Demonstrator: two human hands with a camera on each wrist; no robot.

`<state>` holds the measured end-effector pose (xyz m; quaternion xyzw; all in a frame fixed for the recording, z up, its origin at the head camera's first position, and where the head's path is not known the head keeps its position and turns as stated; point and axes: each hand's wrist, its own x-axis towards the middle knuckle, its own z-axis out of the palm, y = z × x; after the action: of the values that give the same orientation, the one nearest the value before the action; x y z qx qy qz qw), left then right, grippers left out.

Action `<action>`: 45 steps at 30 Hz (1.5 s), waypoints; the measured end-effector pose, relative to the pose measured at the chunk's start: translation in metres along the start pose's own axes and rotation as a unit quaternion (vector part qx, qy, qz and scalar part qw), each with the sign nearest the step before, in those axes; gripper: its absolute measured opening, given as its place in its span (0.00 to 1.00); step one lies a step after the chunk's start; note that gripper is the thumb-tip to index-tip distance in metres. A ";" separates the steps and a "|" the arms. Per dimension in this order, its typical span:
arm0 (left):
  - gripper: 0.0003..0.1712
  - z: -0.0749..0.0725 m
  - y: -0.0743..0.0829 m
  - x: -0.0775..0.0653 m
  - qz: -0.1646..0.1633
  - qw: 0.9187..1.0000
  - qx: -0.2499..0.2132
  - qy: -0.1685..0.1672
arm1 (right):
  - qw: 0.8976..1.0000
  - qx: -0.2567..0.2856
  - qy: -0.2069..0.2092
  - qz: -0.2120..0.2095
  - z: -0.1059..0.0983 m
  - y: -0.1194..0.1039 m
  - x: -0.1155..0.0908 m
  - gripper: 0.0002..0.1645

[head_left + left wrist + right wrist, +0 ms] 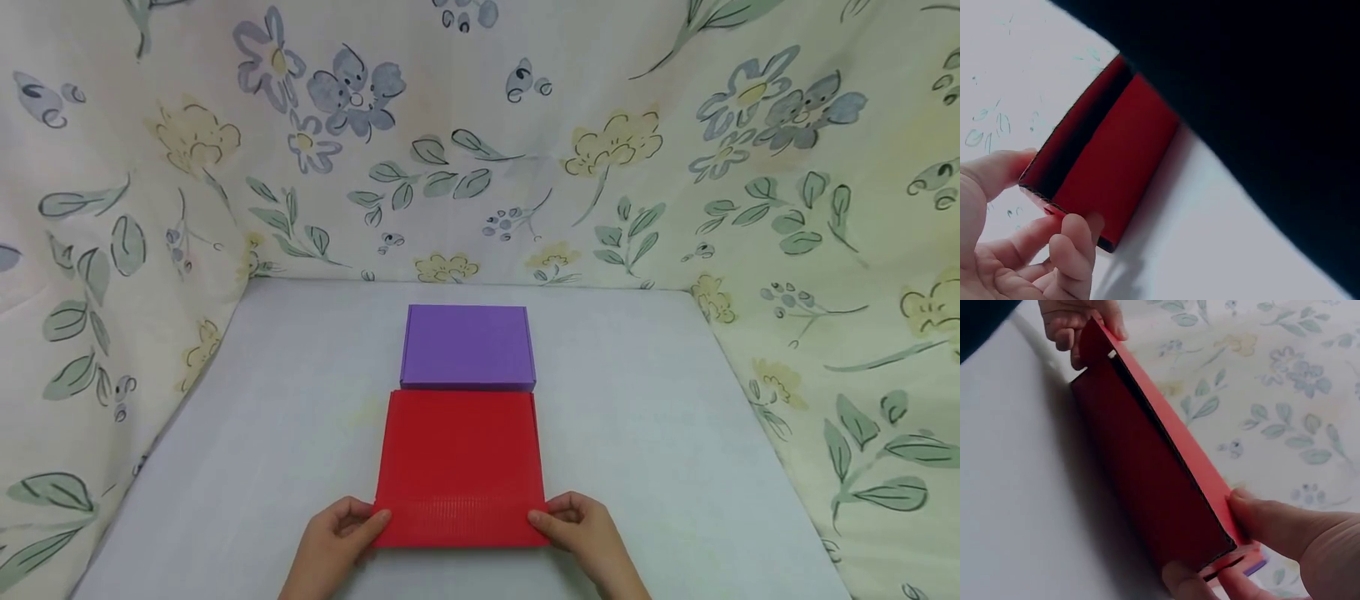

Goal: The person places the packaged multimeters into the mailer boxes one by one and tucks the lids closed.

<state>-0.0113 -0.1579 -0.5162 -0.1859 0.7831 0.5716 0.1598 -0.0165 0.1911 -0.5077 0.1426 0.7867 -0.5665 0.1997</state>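
Note:
A red cardboard box [461, 450] lies at the front middle of the table. Its near corners are pinched, one by my left hand [339, 537] and one by my right hand [588, 532], thumbs on top. Seen from the left wrist, the thumb of the left hand [1022, 231] presses the lid's edge while the fingers curl at the box's end. A dark gap shows between the lid and the front wall [1141, 462] in the right wrist view. There the right thumb lies on the lid, with fingers below at the corner. The box's inside is hidden.
Directly behind the red box lies a purple box [468, 346], closed, its near edge close to the red one. A white table surface [300, 400] surrounds both. Flowered cloth [480, 167] hangs behind and along both sides. A dark shape [1260, 94] blocks much of the left wrist view.

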 end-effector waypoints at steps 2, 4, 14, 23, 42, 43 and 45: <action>0.25 0.000 -0.003 0.002 0.000 1.000 -0.006 -0.005 | 1.000 0.000 0.005 0.004 0.002 0.003 0.003 0.30; 0.25 0.001 -0.006 0.004 -0.004 1.000 -0.012 -0.006 | 1.000 -0.001 0.014 0.006 0.003 0.006 0.005 0.32; 0.35 -0.016 -0.013 0.006 0.009 0.996 0.012 -0.093 | 0.999 0.014 0.025 -0.029 0.006 0.012 0.006 0.33; 0.34 -0.024 -0.014 0.008 0.060 0.991 0.077 -0.096 | 0.996 -0.031 -0.045 -0.072 -0.009 0.011 0.006 0.35; 0.36 -0.015 -0.004 0.014 0.161 0.967 0.196 -0.029 | 0.981 -0.148 0.040 -0.120 0.002 0.009 0.010 0.27; 0.36 -0.014 -0.003 0.015 0.158 0.967 0.198 -0.026 | 0.980 -0.153 0.045 -0.122 0.003 0.009 0.010 0.27; 0.36 -0.013 -0.003 0.016 0.155 0.967 0.203 -0.022 | 0.977 -0.164 0.054 -0.125 0.004 0.010 0.012 0.27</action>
<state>-0.0243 -0.1731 -0.5227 -0.0134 0.8983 0.4221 0.1209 -0.0217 0.1907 -0.5225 0.0387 0.8901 -0.4418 0.1053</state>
